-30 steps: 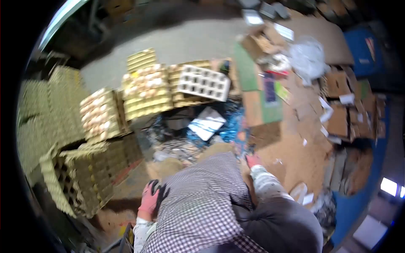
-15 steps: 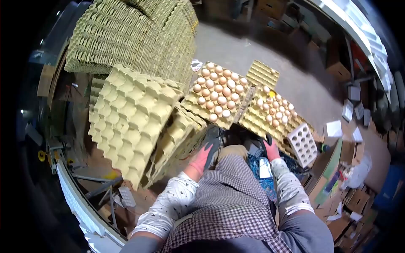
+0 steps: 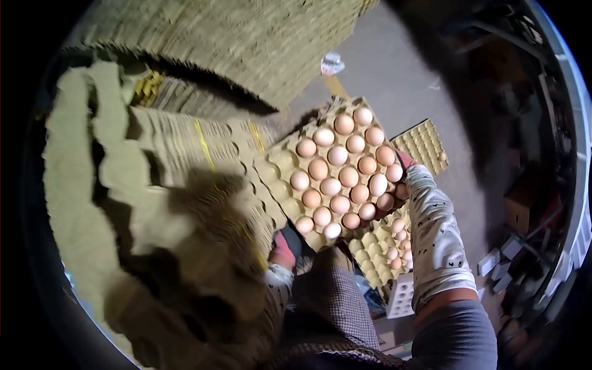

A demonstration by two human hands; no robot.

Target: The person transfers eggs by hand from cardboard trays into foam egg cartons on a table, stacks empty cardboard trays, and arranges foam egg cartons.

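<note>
A pulp tray of brown eggs (image 3: 338, 155) fills the middle of the view, with bare cups along its left side. My right hand (image 3: 405, 159) is at the tray's right edge, its fingers hidden behind the rim. Near the tray's lower left corner is my left hand (image 3: 284, 251), in a pink and dark glove; its fingers are mostly hidden, and its hold cannot be made out. Below the egg tray lies a second, partly filled tray (image 3: 370, 251), with a white holed tray (image 3: 402, 297) beside it.
Stacked empty pulp trays (image 3: 185, 142) crowd the left side, some very close and blurred. A tall tray stack (image 3: 246, 43) rises behind. A small empty tray (image 3: 423, 147) lies on the grey floor (image 3: 394, 74) to the right. Boxes (image 3: 521, 206) stand at the far right.
The view has turned left and come closer to the egg tray. My right hand has moved from the partly filled tray to the full tray's right edge. My left hand is now near its lower corner.
</note>
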